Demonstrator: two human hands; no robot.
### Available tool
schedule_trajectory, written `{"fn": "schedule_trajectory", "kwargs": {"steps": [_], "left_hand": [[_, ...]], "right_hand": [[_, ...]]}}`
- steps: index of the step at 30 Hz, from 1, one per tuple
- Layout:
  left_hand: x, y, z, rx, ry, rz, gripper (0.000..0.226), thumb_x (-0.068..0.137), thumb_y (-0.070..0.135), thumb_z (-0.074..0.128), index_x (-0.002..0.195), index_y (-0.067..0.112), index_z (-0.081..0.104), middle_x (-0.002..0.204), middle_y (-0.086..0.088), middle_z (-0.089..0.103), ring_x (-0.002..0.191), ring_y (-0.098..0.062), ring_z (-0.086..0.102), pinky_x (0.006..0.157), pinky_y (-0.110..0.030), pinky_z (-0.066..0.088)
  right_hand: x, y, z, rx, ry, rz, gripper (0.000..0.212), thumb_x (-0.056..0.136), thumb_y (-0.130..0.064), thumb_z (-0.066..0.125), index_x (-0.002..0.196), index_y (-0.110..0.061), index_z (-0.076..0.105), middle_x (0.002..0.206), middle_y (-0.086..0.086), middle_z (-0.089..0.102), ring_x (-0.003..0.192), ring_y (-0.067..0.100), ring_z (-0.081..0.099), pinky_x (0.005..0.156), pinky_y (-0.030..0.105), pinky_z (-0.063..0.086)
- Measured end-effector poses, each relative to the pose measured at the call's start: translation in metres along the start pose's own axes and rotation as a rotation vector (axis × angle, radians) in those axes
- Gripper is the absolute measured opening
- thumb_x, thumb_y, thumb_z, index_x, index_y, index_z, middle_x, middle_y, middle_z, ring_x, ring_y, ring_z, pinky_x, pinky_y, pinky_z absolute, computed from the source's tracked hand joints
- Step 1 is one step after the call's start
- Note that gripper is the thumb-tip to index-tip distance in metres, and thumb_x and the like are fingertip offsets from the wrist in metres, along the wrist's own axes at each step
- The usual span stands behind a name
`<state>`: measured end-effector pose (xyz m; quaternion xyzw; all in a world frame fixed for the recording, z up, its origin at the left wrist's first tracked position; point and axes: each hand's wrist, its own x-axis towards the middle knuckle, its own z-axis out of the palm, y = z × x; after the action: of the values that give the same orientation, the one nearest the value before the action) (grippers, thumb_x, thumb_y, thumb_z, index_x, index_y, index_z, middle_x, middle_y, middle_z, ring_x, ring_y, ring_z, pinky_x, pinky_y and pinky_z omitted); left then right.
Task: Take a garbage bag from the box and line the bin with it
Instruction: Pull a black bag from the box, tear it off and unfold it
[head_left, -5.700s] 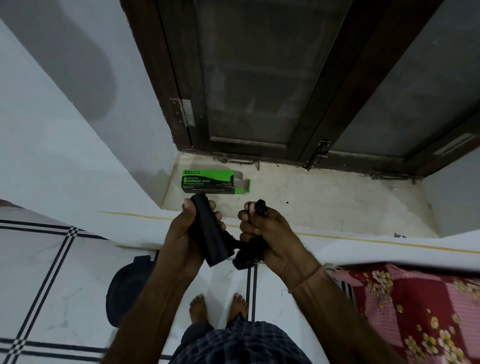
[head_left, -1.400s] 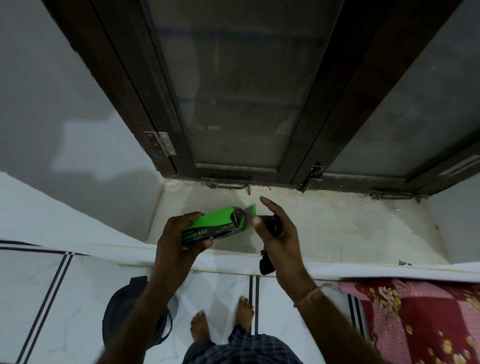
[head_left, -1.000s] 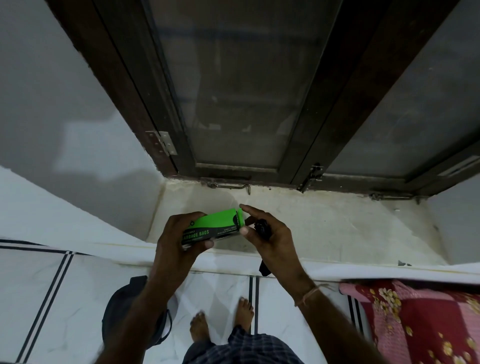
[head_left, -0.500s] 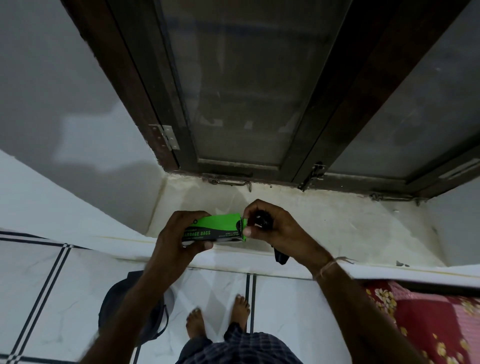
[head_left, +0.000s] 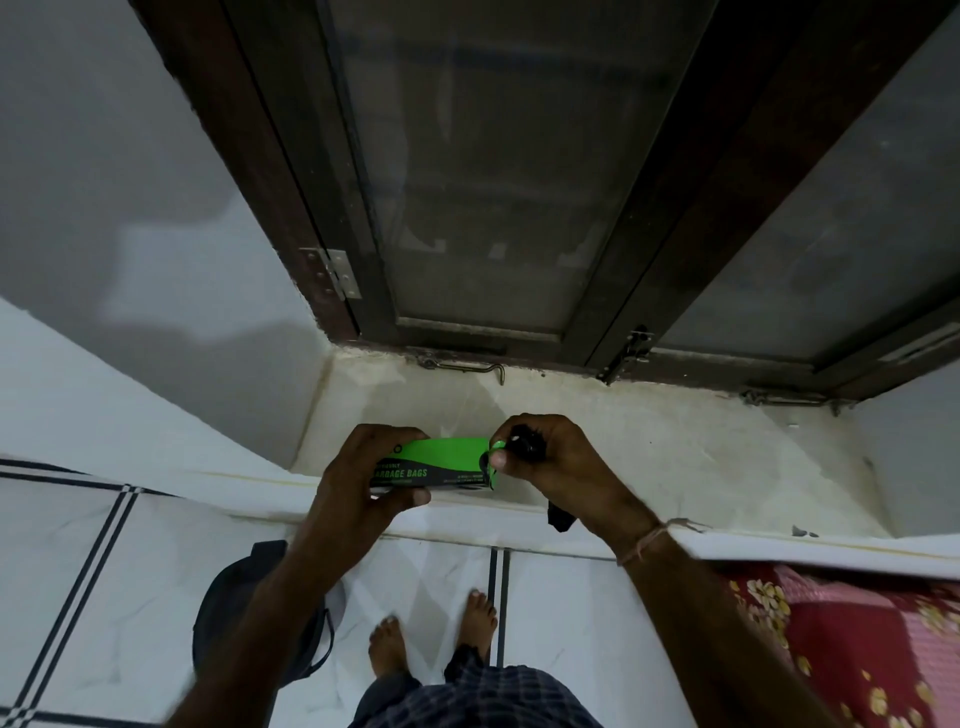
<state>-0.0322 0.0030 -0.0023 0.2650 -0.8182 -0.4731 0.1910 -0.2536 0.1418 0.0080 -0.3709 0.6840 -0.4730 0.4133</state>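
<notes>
So the green-and-black garbage bag box (head_left: 435, 464) was held lying sideways above the front edge of the window sill (head_left: 675, 457), with "GARBAGE BAGS" readable on the dark side panel. The left hand (head_left: 363, 483) was wrapped round the box's left end, fingers curled over the top and the thumb pressed under the front, so a firm grip on the box there. At the box's right end a green flap (head_left: 496, 462) was being pinched or pushed by the thumb and forefinger of the right hand (head_left: 561, 467). What's inside the box couldn't be made out, since the opening was covered by the flap and the fingers.

A black garbage bag (head_left: 527, 447), bunched up, was clamped in the rest of the right hand's closed fingers, and a dark tail of it could be seen hanging out below the wrist, over the sill's edge. So the bag was out of the box, in the hand, not in any bin.

Down on the white tiled floor (head_left: 104, 597) a dark round bin (head_left: 223, 623) was partly hidden behind the left forearm, just left of the bare feet (head_left: 431, 634). Its inside couldn't be seen well enough to say what was in it. A red flowered bedcover (head_left: 857, 639) was visible at the lower right, and a dark wooden window frame (head_left: 649, 208) stood behind the sill.
</notes>
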Motion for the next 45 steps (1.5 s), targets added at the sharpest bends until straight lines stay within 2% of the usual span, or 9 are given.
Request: {"fn": "schedule_trajectory", "kwargs": {"steps": [4,14,20,25,30,33,35,38,45], "left_hand": [[0.0,-0.004,-0.001,-0.002,0.022,-0.018,0.055,0.074,0.021,0.081,0.127,0.021,0.065,0.122,0.012,0.058,0.112,-0.008,0.062,0.088,-0.017,0.052],[0.0,-0.009,0.01,0.021,0.085,-0.027,0.06,0.075,0.006,0.087,0.128,0.021,0.064,0.123,0.001,0.058,0.112,-0.002,0.061,0.09,-0.013,0.05],[0.021,-0.022,0.02,0.202,0.195,-0.064,0.06,0.076,0.008,0.086,0.132,0.016,0.065,0.136,-0.009,0.052,0.115,-0.013,0.055,0.089,0.0,0.042],[0.043,-0.041,0.018,0.367,0.139,-0.15,0.062,0.082,0.017,0.083,0.139,0.019,0.06,0.141,-0.014,0.051,0.124,-0.03,0.056,0.096,-0.047,0.056],[0.044,-0.042,0.011,0.455,0.069,-0.194,0.078,0.078,0.023,0.085,0.149,0.022,0.052,0.151,-0.018,0.046,0.138,-0.037,0.045,0.108,-0.05,0.046],[0.03,-0.021,0.011,0.555,0.187,-0.116,0.074,0.079,0.027,0.085,0.145,0.015,0.052,0.147,-0.017,0.049,0.135,-0.035,0.045,0.103,-0.05,0.048],[0.01,0.0,0.011,0.411,0.273,-0.042,0.051,0.085,0.025,0.08,0.129,0.011,0.06,0.129,-0.011,0.059,0.118,-0.024,0.055,0.088,-0.036,0.051],[-0.021,0.027,0.012,-0.015,0.142,-0.188,0.018,0.093,0.027,0.071,0.107,0.019,0.062,0.103,0.007,0.069,0.095,-0.004,0.065,0.072,-0.018,0.052],[-0.116,0.004,-0.037,-0.467,-0.036,-0.437,0.04,0.083,0.04,0.08,0.104,0.014,0.057,0.097,-0.013,0.07,0.078,-0.028,0.075,0.057,-0.032,0.057]], "right_hand": [[-0.004,0.003,0.009,0.092,0.084,0.001,0.006,0.093,-0.002,0.069,0.098,-0.003,0.073,0.095,0.003,0.072,0.09,0.001,0.067,0.083,0.014,0.051],[-0.016,0.015,0.038,0.311,0.326,0.006,0.014,0.094,-0.004,0.07,0.107,0.002,0.07,0.098,0.001,0.072,0.083,-0.001,0.067,0.066,0.015,0.052],[0.006,0.028,0.067,0.185,0.47,0.108,0.037,0.088,-0.021,0.079,0.125,-0.02,0.074,0.115,-0.003,0.078,0.11,0.006,0.071,0.099,0.021,0.054],[0.042,0.026,0.072,-0.013,0.467,0.148,0.036,0.089,-0.03,0.077,0.123,-0.018,0.074,0.114,0.002,0.078,0.106,0.012,0.07,0.101,0.03,0.055],[0.039,0.026,0.069,-0.074,0.438,0.206,0.035,0.09,-0.034,0.076,0.122,-0.021,0.072,0.113,0.0,0.076,0.101,0.01,0.067,0.088,0.016,0.055],[0.014,0.011,0.074,0.006,0.54,0.209,0.029,0.092,-0.042,0.071,0.115,-0.024,0.07,0.101,-0.003,0.074,0.084,0.013,0.068,0.073,0.032,0.061],[-0.008,-0.008,0.084,0.169,0.538,0.185,0.03,0.094,-0.048,0.066,0.111,-0.024,0.069,0.093,0.001,0.071,0.06,0.013,0.062,0.053,0.031,0.055],[-0.029,-0.025,0.101,0.389,0.382,0.235,0.054,0.092,-0.062,0.048,0.117,-0.02,0.071,0.104,0.004,0.073,0.074,0.011,0.06,0.067,0.031,0.052],[-0.064,-0.051,0.204,0.825,0.131,0.458,0.063,0.101,-0.057,0.04,0.129,-0.008,0.067,0.118,0.006,0.073,0.101,0.023,0.073,0.072,0.037,0.062]]}}
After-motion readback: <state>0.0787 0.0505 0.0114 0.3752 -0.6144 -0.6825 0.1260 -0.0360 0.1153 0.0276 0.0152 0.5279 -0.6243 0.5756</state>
